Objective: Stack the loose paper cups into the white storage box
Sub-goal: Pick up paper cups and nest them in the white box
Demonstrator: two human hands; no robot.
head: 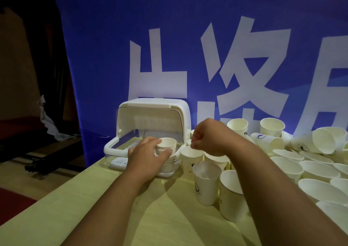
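- Left hand [148, 156] grips cup stack [167, 146] inside open white storage box [154, 104], near-right part.
- Right hand [209, 138] just right of stack, fingers curled, holding nothing.
- Loose cups [318, 170] on surface [169, 217], right.

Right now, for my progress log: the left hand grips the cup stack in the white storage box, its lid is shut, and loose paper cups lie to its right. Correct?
No: the head view shows the lid raised open, not shut. Otherwise yes: the left hand grips the cup stack in the white storage box, and loose paper cups lie to its right.
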